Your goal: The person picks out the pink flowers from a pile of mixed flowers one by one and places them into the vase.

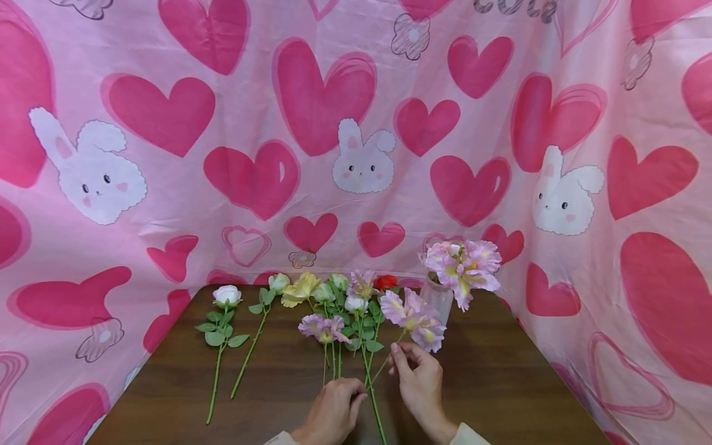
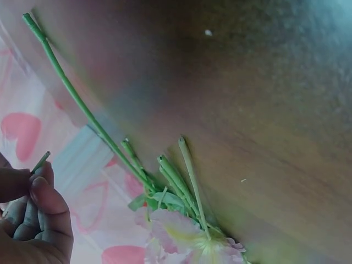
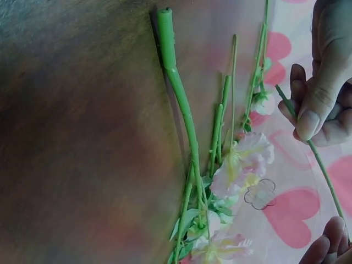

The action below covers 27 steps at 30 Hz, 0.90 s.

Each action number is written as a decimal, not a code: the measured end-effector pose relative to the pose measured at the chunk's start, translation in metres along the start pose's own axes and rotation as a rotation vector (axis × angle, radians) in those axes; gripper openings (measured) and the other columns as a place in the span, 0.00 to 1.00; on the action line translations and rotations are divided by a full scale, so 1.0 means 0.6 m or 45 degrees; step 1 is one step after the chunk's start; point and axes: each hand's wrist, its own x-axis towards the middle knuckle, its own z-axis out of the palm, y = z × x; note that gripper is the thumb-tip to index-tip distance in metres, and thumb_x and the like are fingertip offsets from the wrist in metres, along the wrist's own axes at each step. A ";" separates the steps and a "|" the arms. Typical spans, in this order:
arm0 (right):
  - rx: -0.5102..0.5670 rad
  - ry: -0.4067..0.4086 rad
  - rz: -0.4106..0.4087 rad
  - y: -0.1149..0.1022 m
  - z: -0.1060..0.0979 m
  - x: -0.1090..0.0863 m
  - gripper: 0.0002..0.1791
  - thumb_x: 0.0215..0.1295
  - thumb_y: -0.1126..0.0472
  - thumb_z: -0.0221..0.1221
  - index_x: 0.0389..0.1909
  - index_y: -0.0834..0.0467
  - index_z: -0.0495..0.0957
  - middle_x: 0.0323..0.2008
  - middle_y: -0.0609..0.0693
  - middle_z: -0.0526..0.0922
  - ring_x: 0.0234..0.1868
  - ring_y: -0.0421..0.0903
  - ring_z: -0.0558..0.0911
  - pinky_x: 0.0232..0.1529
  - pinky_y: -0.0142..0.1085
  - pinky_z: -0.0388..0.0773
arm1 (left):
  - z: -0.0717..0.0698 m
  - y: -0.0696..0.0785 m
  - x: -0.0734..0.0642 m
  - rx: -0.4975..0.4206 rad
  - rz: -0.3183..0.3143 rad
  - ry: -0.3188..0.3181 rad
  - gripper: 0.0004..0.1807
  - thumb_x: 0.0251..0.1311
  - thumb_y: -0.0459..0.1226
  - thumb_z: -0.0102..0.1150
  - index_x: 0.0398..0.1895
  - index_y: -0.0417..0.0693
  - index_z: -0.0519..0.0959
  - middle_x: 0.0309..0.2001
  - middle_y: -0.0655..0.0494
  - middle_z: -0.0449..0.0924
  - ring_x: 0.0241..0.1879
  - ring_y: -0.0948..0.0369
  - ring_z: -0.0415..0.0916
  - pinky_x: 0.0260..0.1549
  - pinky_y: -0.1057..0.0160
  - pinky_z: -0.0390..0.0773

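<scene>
My right hand (image 1: 419, 383) pinches a thin green stem between thumb and fingers, just below a ruffled pink-purple iris with a yellow center (image 1: 411, 318). Near the lower end of that same stem (image 3: 324, 170), the thumb and fingertips of my left hand (image 1: 334, 411) grip it, leaving a short cut tip poking out. The held flower slants up to the right, raised above the brown table. Behind both hands lies a cluster of artificial flowers, among them a pink iris (image 1: 322, 327), a yellow flower (image 1: 301, 289), a white rose (image 1: 356, 303) and a red flower (image 1: 386, 282).
At the back right stands a clear vase (image 1: 439, 300) holding pink irises (image 1: 466, 266). A white rose (image 1: 227, 295) and a pale rose (image 1: 278, 282) lie apart on the left of the table (image 1: 172, 383). A pink heart-print cloth (image 1: 384, 207) hangs around the table.
</scene>
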 end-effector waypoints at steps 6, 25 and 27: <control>0.026 0.045 -0.131 -0.033 0.001 0.005 0.07 0.66 0.72 0.66 0.29 0.60 0.83 0.19 0.54 0.84 0.17 0.43 0.81 0.21 0.27 0.73 | -0.005 0.000 0.004 -0.009 -0.024 0.009 0.05 0.65 0.32 0.67 0.33 0.52 0.84 0.32 0.67 0.82 0.34 0.71 0.77 0.32 0.67 0.78; -0.231 0.213 -1.081 -0.027 -0.043 0.099 0.04 0.64 0.65 0.66 0.29 0.57 0.82 0.20 0.46 0.83 0.20 0.42 0.81 0.23 0.34 0.76 | -0.026 -0.019 0.003 0.061 -0.103 0.078 0.06 0.61 0.32 0.71 0.32 0.51 0.83 0.31 0.64 0.82 0.32 0.68 0.78 0.31 0.65 0.79; -0.280 0.236 -1.108 -0.031 -0.046 0.107 0.10 0.69 0.60 0.62 0.27 0.58 0.81 0.19 0.47 0.82 0.19 0.43 0.80 0.22 0.36 0.75 | -0.029 -0.021 0.003 0.057 -0.128 0.065 0.06 0.61 0.32 0.71 0.32 0.51 0.83 0.30 0.65 0.81 0.30 0.70 0.77 0.29 0.65 0.78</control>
